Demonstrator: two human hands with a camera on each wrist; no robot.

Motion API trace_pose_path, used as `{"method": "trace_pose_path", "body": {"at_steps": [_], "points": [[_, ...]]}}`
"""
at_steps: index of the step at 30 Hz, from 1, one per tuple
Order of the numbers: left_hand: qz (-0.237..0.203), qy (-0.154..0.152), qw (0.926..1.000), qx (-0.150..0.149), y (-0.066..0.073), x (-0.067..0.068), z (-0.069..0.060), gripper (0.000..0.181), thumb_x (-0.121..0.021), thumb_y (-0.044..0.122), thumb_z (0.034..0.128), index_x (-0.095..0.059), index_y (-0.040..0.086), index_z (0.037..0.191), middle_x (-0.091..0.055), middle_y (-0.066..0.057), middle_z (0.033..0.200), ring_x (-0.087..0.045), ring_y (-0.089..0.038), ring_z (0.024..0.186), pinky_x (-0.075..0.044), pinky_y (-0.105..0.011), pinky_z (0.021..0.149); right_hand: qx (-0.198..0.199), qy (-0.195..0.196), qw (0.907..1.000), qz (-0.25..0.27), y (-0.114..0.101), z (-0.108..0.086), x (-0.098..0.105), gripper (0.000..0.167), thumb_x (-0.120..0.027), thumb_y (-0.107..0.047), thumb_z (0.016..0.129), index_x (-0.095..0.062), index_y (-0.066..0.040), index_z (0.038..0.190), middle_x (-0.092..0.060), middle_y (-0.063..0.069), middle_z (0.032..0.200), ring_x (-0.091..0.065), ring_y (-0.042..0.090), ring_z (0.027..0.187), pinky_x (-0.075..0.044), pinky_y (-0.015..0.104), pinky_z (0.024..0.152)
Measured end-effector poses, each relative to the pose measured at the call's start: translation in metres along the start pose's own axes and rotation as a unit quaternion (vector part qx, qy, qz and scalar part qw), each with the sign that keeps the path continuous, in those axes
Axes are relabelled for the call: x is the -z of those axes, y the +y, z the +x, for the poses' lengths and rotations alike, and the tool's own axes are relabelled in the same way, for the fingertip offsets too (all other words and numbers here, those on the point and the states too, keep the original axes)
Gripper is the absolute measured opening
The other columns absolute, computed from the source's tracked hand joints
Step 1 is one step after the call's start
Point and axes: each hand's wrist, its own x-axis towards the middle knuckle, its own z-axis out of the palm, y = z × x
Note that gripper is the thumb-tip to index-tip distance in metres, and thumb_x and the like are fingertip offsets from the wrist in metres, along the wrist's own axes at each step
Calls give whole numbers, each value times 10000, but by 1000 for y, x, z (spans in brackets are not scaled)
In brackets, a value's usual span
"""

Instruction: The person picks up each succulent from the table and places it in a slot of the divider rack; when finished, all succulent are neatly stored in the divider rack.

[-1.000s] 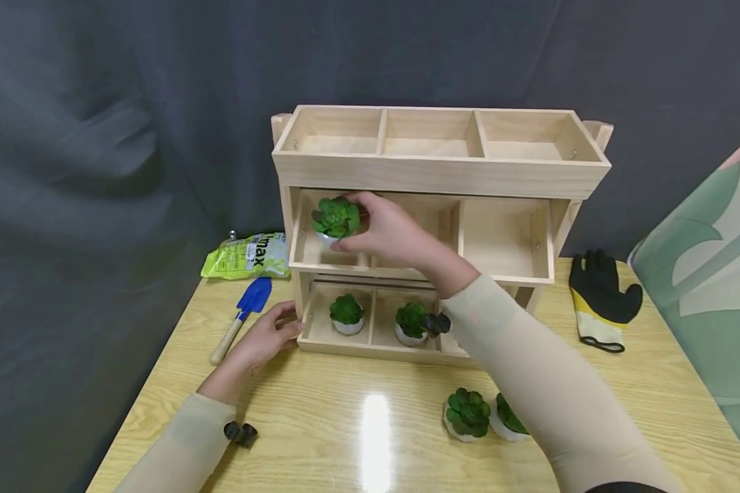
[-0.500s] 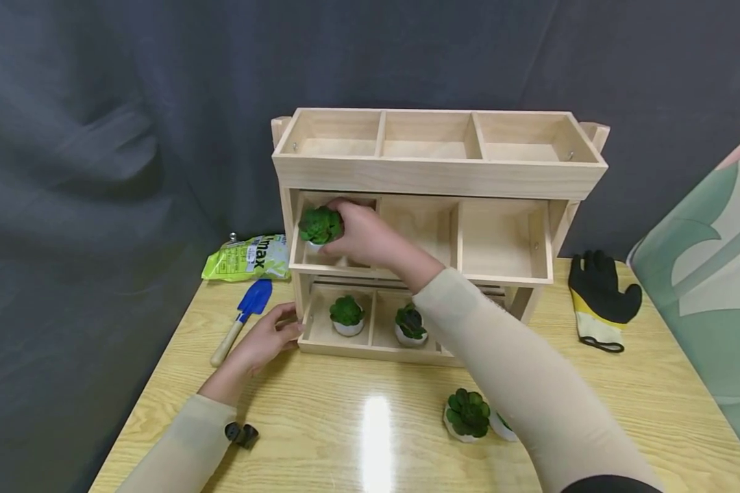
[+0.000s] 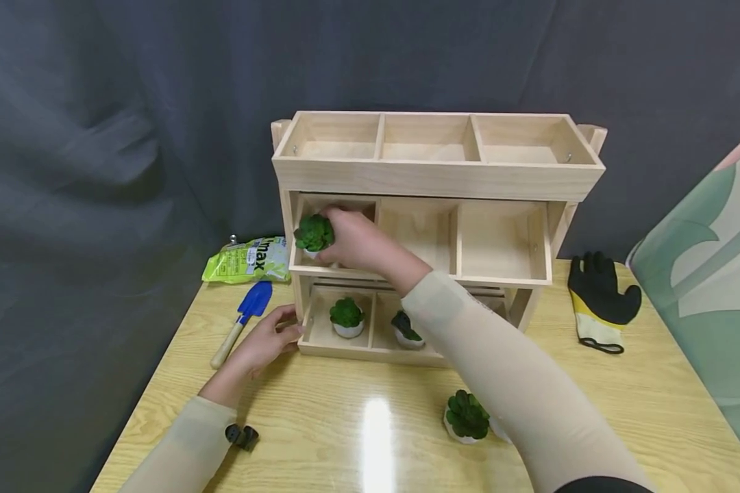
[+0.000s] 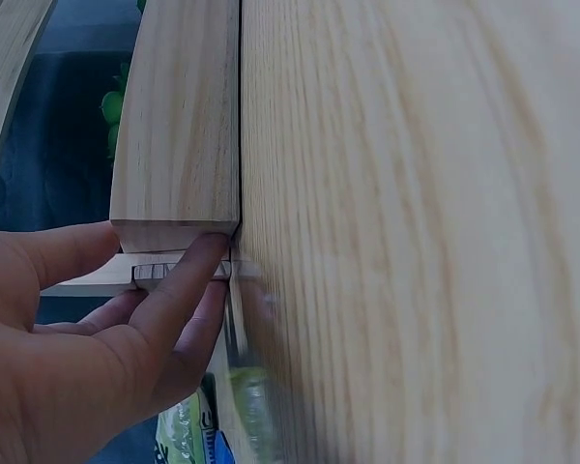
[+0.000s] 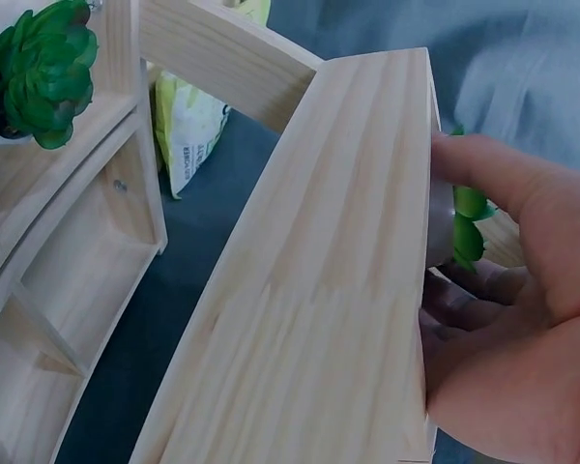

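In the head view my right hand (image 3: 359, 241) holds a small potted succulent (image 3: 314, 233) in the left compartment of the middle tier of a wooden shelf rack (image 3: 432, 179). The right wrist view shows the thumb and fingers around its pale pot, partly hidden behind the tier's front board (image 5: 338, 251). My left hand (image 3: 264, 344) grips the left end of the bottom tier; in the left wrist view thumb and fingers (image 4: 179, 295) lie on either side of its corner. Two more potted succulents, a left one (image 3: 347, 313) and a middle one (image 3: 408, 330), stand in the bottom tier.
A potted succulent (image 3: 466, 416) stands on the table's front right, with another mostly hidden behind my right arm. On the left lie a blue trowel (image 3: 251, 305) and a green bag (image 3: 247, 260). A black-and-yellow work glove (image 3: 603, 300) lies at the right.
My right hand has moved left and slightly down with the succulent, further into the left compartment of the middle tier. The left hand has stayed at the rack's lower left corner.
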Motion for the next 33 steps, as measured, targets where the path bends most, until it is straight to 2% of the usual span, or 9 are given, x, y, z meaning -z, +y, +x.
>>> {"method": "trace_pose_path", "body": {"at_steps": [7,12,18,21,26,29,33], "points": [[-47,-12,10000,10,0,1,1,615,-538,117,1122,-272,39,1671,-283,-261,1715,-446,-504,1522,-518,-588,1174,135,-59,9997,-218,-3,-5,0,684,-870,-195,905,-545,-54,1490,-642,144,1441,-630,300,1325,-533,436,1164],[-73,-13,10000,5,-1,1,2,613,-543,114,1120,-280,38,1668,-286,-260,1714,-445,-503,1522,-518,-586,1175,198,-30,9993,-306,-3,-9,2,691,-863,-192,911,-541,-61,1508,-630,134,1464,-606,301,1361,-510,446,1192],[-47,5,10000,19,-1,1,3,608,-543,119,1121,-286,38,1666,-293,-260,1711,-454,-496,1517,-521,-583,1172,207,-10,9996,-189,1,-14,2,660,-833,-148,932,-528,-70,1512,-628,138,1466,-601,306,1362,-512,451,1191],[-56,-3,10000,14,-1,1,3,611,-542,117,1121,-282,37,1668,-290,-263,1712,-451,-499,1520,-523,-581,1170,202,14,9998,2,4,-18,3,651,-786,-55,938,-510,-64,1527,-614,152,1482,-611,303,1348,-546,438,1149],[-80,-19,10000,-12,-2,1,4,614,-542,113,1121,-277,40,1670,-292,-267,1710,-448,-502,1521,-527,-577,1167,429,115,9980,443,11,-31,6,626,-697,22,952,-492,-24,1542,-628,174,1453,-661,302,1281,-596,390,1081],[-65,-15,10000,-31,-2,1,4,613,-541,110,1121,-277,40,1670,-294,-268,1709,-449,-500,1520,-534,-573,1161,512,178,9930,1048,16,-42,8,611,-679,13,976,-475,-9,1552,-624,176,1465,-658,311,1302,-588,390,1110],[-64,4,10000,-63,-3,1,4,611,-537,101,1120,-278,36,1669,-297,-270,1708,-454,-502,1515,-544,-569,1152,407,202,9834,1755,24,-62,12,617,-714,-72,1006,-463,-41,1569,-594,167,1512,-651,315,1329,-592,415,1111]]}}
